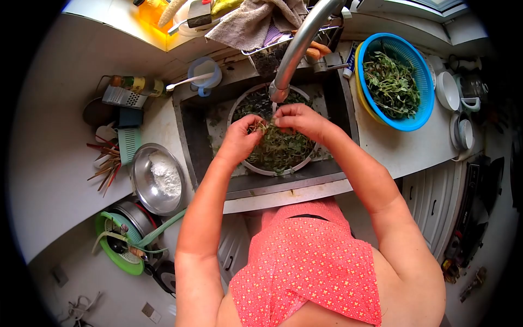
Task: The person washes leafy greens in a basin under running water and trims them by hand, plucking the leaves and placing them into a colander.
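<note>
Left hand [239, 140], right hand [303, 120]: fingers [255, 120] pinching greens [261, 128] | faucet [279, 90] — overhanging | blue basket [429, 94] — right of sink [272, 188]

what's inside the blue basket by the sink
Leafy green stems are heaped in the blue basket; they cover its bottom, so anything beneath them can't be seen.

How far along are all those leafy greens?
Maybe partway. The pile in the blue basket looks done. The left hand holds bits of greens, the right hand close beside. The leaves in the round basin seem left to do.
</note>
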